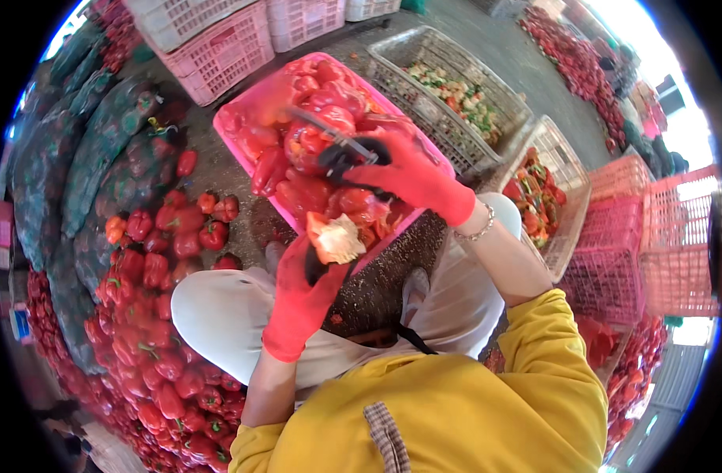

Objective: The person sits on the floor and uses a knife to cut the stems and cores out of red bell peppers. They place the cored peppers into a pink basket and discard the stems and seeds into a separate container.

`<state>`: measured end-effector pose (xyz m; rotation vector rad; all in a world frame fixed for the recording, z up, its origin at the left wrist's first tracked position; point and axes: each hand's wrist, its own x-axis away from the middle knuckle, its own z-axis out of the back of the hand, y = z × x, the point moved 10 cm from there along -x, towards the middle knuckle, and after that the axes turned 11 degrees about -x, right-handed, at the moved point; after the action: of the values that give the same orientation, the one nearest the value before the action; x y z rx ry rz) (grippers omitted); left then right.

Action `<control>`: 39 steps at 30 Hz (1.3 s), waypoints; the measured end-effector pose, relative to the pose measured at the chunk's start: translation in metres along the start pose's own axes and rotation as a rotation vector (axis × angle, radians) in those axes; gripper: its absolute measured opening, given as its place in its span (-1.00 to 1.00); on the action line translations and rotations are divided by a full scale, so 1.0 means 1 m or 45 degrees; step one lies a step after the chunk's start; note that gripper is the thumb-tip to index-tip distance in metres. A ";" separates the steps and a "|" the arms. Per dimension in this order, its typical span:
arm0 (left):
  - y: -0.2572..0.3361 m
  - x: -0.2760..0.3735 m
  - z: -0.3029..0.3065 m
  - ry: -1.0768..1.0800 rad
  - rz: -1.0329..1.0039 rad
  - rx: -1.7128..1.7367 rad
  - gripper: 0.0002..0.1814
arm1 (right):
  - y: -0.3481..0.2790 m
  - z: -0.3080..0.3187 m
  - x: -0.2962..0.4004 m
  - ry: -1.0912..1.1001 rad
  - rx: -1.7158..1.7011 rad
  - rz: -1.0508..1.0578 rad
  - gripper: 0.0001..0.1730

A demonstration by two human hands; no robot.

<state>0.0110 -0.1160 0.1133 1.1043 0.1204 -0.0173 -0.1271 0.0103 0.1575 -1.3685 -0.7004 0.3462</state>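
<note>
My left hand (302,295), in a red glove with dark fingertips, grips a seed core of a bell pepper (340,239) with pale seeds and some orange-red flesh around it. In my right hand (414,174), gloved the same way, is a knife (331,131). Its blade is blurred and points up and left over the peppers. Both hands are above the near part of a bright pink crate (241,158). Red bell peppers (305,139) fill this crate, several of them cut open.
A large heap of red bell peppers (160,360) lies left of my knee, beside dark mesh sacks (101,159). One grey crate (390,88) holds pale and green scraps; a beige crate (565,195) holds pepper trimmings. Stacked crates stand behind (219,59) and right (609,260).
</note>
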 end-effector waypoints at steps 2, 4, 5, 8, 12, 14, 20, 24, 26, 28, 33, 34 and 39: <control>0.042 -0.003 -0.007 0.028 -0.307 -0.266 -0.47 | 0.016 -0.022 0.015 -0.225 -0.068 -0.035 -0.67; 0.052 0.006 -0.017 0.029 -0.533 -0.569 -0.46 | 0.020 -0.037 0.030 -0.340 0.004 0.067 -0.65; 0.058 0.013 -0.023 0.037 -0.650 -0.717 -0.46 | 0.026 -0.036 0.036 -0.344 0.004 0.049 -0.67; 0.060 0.010 -0.025 -0.031 -0.378 -0.412 -0.60 | 0.024 -0.038 0.048 -0.360 0.056 0.218 -0.70; 0.053 0.007 -0.029 -0.057 -0.193 -0.193 -0.73 | 0.006 -0.037 0.062 -0.247 0.065 0.320 -0.67; 0.027 0.011 -0.042 -0.221 0.045 0.005 -0.66 | 0.006 -0.032 0.064 -0.193 0.032 0.372 -0.67; 0.005 0.017 -0.070 -0.390 0.131 0.505 -0.72 | 0.064 -0.020 0.059 -0.117 -0.264 0.290 -0.56; 0.007 0.018 -0.059 -0.233 -0.013 0.324 -0.75 | 0.070 -0.027 0.061 -0.127 -0.373 -0.164 -0.22; -0.003 0.016 -0.072 -0.480 0.209 0.394 -0.77 | 0.063 -0.029 0.060 -0.144 -0.113 -0.200 -0.21; -0.017 0.020 -0.075 -0.401 0.100 0.268 -0.78 | 0.053 -0.032 0.057 -0.115 -0.063 -0.058 -0.29; -0.025 0.020 -0.054 -0.239 0.160 0.147 -0.78 | 0.011 -0.024 0.040 0.080 0.287 0.461 -0.60; -0.021 0.013 -0.047 -0.223 0.111 0.066 -0.79 | -0.002 -0.024 0.037 0.109 0.416 0.523 -0.60; 0.004 0.016 -0.030 0.095 -0.394 -0.564 -0.84 | -0.009 0.016 -0.006 0.382 0.781 0.826 -0.48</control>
<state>0.0247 -0.0871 0.1016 0.6362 0.3449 -0.2172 -0.1437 0.0173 0.1654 -0.9862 0.1273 0.7771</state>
